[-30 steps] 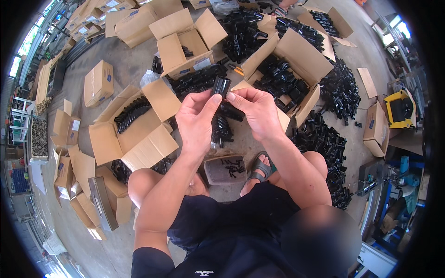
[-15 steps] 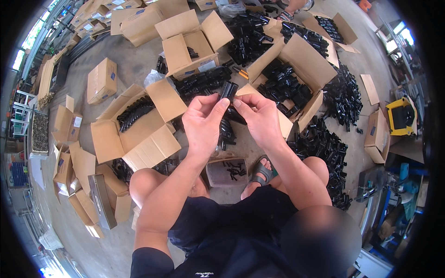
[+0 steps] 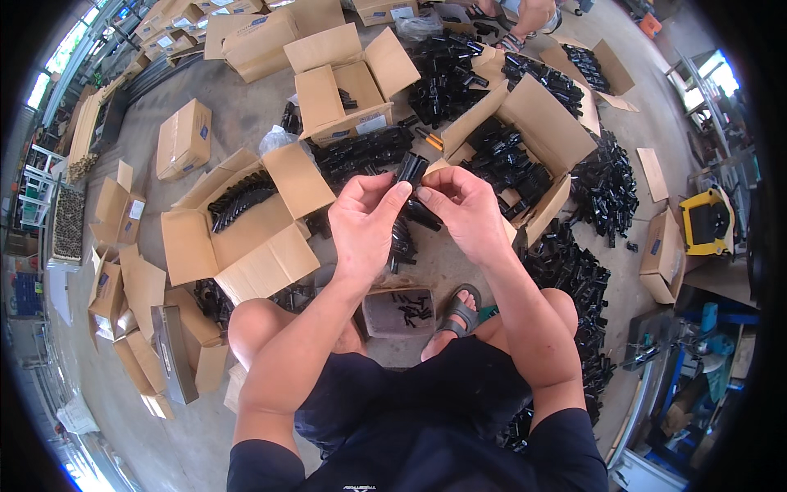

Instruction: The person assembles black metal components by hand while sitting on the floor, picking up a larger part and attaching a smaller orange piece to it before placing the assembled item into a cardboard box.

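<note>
In front of me my left hand (image 3: 365,221) grips a short, glossy black tube-shaped part (image 3: 412,167) between thumb and fingers, its upper end tilted slightly to the right. My right hand (image 3: 469,211) is closed in a pinch against the right side of this part. Whatever lies between its fingertips is too small or hidden to make out. Below my hands, between my feet, a grey plastic bin (image 3: 385,328) holds several small black pieces (image 3: 415,308).
An open carton (image 3: 561,131) of black parts stands right of my hands, another open carton (image 3: 254,238) at the left. Loose black parts (image 3: 566,271) cover the floor on the right. Another person's leg (image 3: 534,18) shows at the far side. A yellow-framed item (image 3: 707,221) stands far right.
The view has shifted slightly, and the black part leans a little more to the right. Both hands keep their closed grip. The blurred dark round shape at lower right is gone.
</note>
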Demonstrator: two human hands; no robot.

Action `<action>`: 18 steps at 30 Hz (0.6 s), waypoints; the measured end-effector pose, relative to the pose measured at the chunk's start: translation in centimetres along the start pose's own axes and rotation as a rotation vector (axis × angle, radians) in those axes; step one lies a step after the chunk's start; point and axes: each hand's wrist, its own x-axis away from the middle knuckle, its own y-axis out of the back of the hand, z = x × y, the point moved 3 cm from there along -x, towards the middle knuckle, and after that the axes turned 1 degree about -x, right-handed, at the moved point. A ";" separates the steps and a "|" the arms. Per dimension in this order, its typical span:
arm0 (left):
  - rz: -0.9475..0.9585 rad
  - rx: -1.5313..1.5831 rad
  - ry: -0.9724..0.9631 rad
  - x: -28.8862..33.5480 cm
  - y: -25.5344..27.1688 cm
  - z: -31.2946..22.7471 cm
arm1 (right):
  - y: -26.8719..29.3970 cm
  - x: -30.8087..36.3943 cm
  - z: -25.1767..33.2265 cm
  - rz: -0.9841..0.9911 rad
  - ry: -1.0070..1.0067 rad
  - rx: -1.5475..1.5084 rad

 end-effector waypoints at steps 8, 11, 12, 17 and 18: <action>0.008 -0.021 -0.002 -0.2 0.3 0.3 | -0.3 0.2 0.2 -0.055 0.190 0.263; -0.011 -0.005 -0.007 0.0 0.1 0.1 | -0.4 0.4 0.6 0.026 0.082 0.037; -0.005 -0.014 -0.012 0.0 0.0 0.0 | -0.3 0.3 0.5 0.025 0.051 0.031; 0.007 -0.044 -0.035 0.1 -0.3 -0.4 | 0.5 0.0 0.4 0.022 0.010 0.203; 0.010 -0.052 -0.042 0.0 -0.3 -0.5 | 0.6 -0.1 0.3 0.019 0.030 0.256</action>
